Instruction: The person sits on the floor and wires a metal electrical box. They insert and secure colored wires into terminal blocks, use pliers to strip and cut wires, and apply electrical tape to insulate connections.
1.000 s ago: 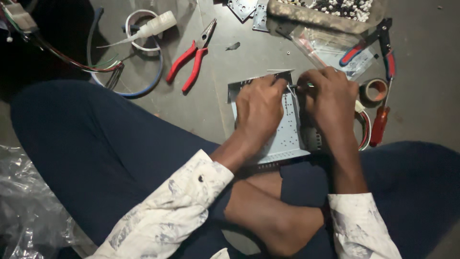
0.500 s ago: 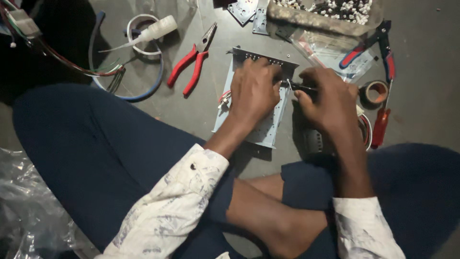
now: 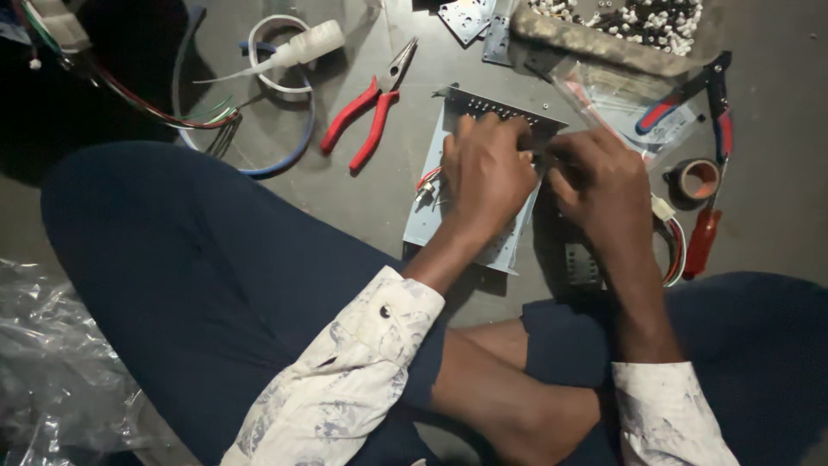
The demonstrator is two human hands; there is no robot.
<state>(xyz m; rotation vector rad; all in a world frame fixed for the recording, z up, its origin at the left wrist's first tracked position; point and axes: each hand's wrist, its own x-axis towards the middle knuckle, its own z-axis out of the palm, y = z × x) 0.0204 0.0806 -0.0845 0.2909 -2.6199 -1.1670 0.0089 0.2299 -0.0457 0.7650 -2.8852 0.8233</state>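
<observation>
A pale grey metal plate (image 3: 429, 220) with a perforated, folded far edge lies tilted on the floor between my crossed legs. My left hand (image 3: 487, 173) lies flat on it, fingers reaching the perforated edge. My right hand (image 3: 599, 185) is curled at the plate's right edge, closed around a thin dark tool that is mostly hidden by the fingers. Short red and white wires (image 3: 424, 183) stick out at the plate's left edge. A small grey part with coloured wires (image 3: 671, 237) lies under my right wrist.
Red-handled pliers (image 3: 366, 112), a white squeeze bottle (image 3: 302, 47) and a blue cable loop (image 3: 289, 155) lie to the far left. A tape roll (image 3: 694, 179), red screwdriver (image 3: 703, 242) and red-blue cutters (image 3: 690, 99) lie right. A tray of white parts (image 3: 621, 39) sits beyond. Crumpled plastic (image 3: 52, 362) is near left.
The plate has turned and shifted away from me and to the left. Both hands moved with it and stay on its far edge.
</observation>
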